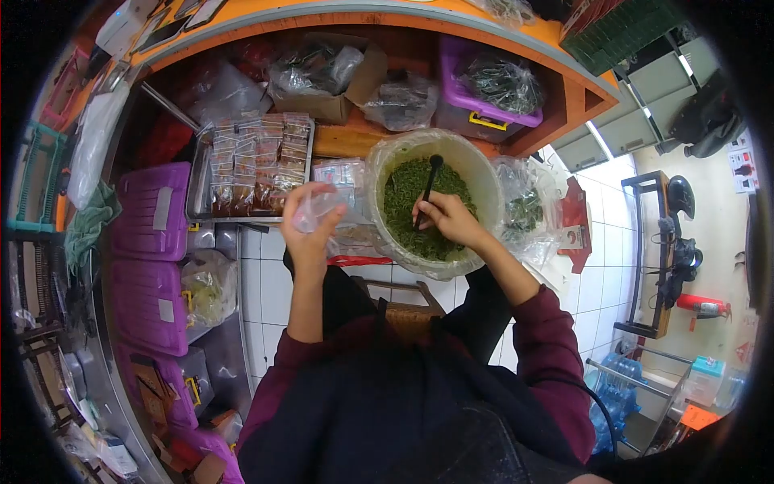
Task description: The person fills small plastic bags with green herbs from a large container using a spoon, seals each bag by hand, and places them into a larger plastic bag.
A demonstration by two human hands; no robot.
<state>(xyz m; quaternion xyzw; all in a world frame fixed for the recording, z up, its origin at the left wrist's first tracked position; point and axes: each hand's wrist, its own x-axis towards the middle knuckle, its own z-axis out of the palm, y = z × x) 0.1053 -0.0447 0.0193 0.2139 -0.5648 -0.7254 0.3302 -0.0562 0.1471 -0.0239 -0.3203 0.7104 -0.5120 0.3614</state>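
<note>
My left hand [305, 234] is raised between the tray and the tub, its fingers closed round a small clear plastic bag [318, 211]. Inside the large round tub [493, 202], which has a clear plastic liner over its rim, lies a mass of chopped green leaves [403, 189]. My right hand [448, 218] reaches over the tub and grips a black spoon [434, 171]. One end of the spoon points up toward the far rim; its lower end is down at the leaves.
A metal tray [250, 218] left of the tub holds rows of filled clear packets [262, 157]. Behind stand a cardboard box [322, 107] and a purple-lidded bin [484, 117] under an orange shelf [339, 18]. Purple lids [149, 302] line the left; bagged greens [526, 206] sit right.
</note>
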